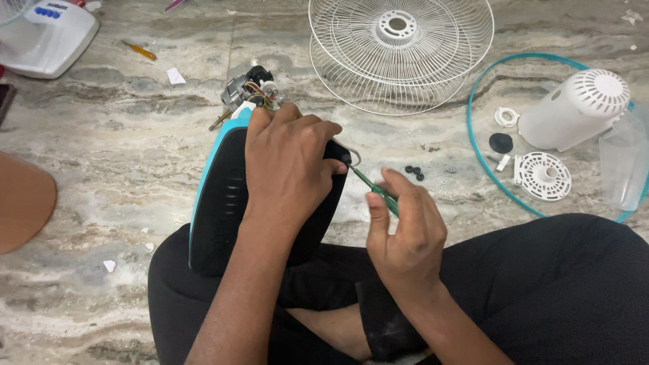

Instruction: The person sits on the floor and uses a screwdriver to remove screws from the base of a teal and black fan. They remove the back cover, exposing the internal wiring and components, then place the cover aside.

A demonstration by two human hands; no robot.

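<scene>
Your right hand (405, 230) is closest to you, just above your crossed legs in black trousers (541, 284). Its fingers are closed around a green-handled screwdriver (378, 192), and the thin shaft points up and to the left, toward a small metal ring (353, 157) at the edge of the fan part. Your left hand (287, 165) is just beside it and a little further. It lies over the top of the black fan housing with a teal edge (220, 203), with the fingers curled down and pressing on it, so this hand grips the housing. The housing rests on your left knee and leans away from you. At its far end you can see the fan motor (250, 89) with coloured wires, which touches the marble floor (122, 149).

To the right of the screwdriver, some small black washers (414, 172) and little screws lie on the floor. Further right there is a white round vented plate (542, 176), a black disc (501, 142), a small white ring (506, 117) and a white motor cover (574, 109), all inside a thin teal hoop (473, 138). Far in the middle two white wire fan grilles (399, 51) lie one on the other. At far left you see a white fan base (44, 37) and a yellow-handled tool (140, 51).
</scene>
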